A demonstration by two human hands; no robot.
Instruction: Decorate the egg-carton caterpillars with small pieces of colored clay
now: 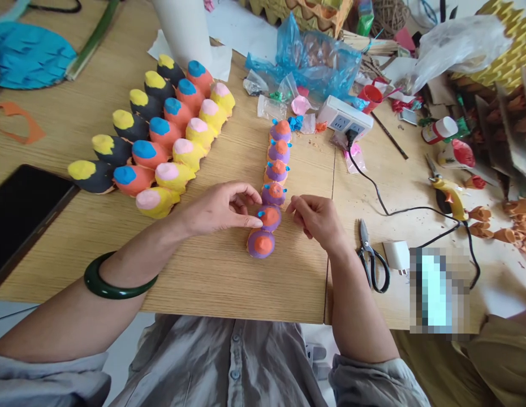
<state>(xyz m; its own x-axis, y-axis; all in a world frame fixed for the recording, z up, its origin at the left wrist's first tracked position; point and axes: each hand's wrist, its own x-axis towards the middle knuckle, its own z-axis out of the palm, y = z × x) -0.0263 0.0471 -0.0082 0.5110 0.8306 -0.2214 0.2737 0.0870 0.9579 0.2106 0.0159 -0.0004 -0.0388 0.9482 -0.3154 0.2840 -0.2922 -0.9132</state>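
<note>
Cup strip [275, 180] on cluttered wooden table [229, 282]: left fingers [251, 222] pinch it, right fingers [294, 206] curled.

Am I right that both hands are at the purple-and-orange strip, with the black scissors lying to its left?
Not quite: the head view shows the black scissors to the right of the purple-and-orange strip; the left hand and right hand are at it.
</note>
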